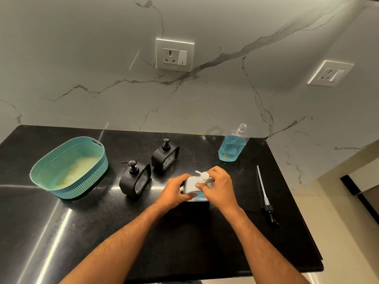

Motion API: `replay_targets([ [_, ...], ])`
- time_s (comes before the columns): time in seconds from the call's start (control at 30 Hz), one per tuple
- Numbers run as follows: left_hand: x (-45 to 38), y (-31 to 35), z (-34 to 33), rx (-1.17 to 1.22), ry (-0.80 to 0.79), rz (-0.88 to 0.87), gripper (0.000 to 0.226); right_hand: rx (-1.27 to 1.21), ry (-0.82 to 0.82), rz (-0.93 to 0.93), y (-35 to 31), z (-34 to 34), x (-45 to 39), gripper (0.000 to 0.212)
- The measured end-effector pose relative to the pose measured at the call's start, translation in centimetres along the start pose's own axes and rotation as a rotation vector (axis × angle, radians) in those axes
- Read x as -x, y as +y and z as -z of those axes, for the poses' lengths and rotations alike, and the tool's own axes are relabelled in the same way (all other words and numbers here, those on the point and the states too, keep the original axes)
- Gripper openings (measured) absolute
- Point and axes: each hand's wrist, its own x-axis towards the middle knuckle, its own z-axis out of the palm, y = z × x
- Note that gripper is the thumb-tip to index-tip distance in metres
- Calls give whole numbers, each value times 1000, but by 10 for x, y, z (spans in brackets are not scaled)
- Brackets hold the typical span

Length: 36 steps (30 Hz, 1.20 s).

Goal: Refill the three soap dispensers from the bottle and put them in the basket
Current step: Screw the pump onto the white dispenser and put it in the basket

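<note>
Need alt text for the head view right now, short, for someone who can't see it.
Over a black counter, the left hand grips a white soap dispenser while the right hand pinches its pump. Two black dispensers and a teal basket sit left; an uncapped bottle of blue liquid stands behind.

Two bare forearms enter from the bottom edge of the frame and converge toward the centre, the left one rising from the lower left, the right one from the lower right. The left hand point(176, 192) sits just left of centre, palm turned inward, its fingers curled round the side of the white dispenser point(191, 186) with the thumb lying along the near face. The right hand point(217, 186), just right of centre, arches over the top, knuckles up, thumb and fingertips pinching the pump head point(204, 177). Both wrists are nearly straight, and the hands lie close together, almost touching.
</note>
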Motion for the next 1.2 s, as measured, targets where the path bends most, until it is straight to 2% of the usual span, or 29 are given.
replay_targets([
  [0.27, 0, 2, 0, 13, -7, -2, 44, 24, 238, -54, -2, -20, 7, 41],
  [0.5, 1, 8, 2, -4, -1, 21, 44, 8, 293, -70, -2, -28, 6, 46],
  [0.67, 3, 13, 3, -11, 27, 28, 43, -89, 169, -27, 7, -26, 5, 45],
  [0.8, 6, 17, 5, -39, 48, -1, 47, -93, -95, 25, 33, -11, 11, 74],
  [0.87, 8, 19, 7, -48, 60, -2, 49, -83, -198, 20, 41, -2, 10, 76],
  [1.0, 13, 26, 13, -53, 62, -13, 52, -21, -174, 60, 38, 7, 4, 64],
  [1.2, 26, 51, 46, -8, 88, -48, 60, -3, -126, 197, 7, 26, 5, 60],
])
